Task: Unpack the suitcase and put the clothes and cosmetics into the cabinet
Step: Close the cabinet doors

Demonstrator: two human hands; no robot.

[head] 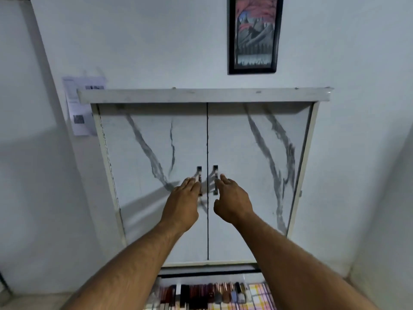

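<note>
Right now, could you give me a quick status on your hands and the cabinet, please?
Left hand at left handle, right hand at right handle, no firm grip visible. Cabinet doors shut. Cosmetics waiting below. Nothing in the way.

Dim, bluish light; soft shadows fall leftward, edges bow from wide-angle distortion, slight overall blur.
</note>
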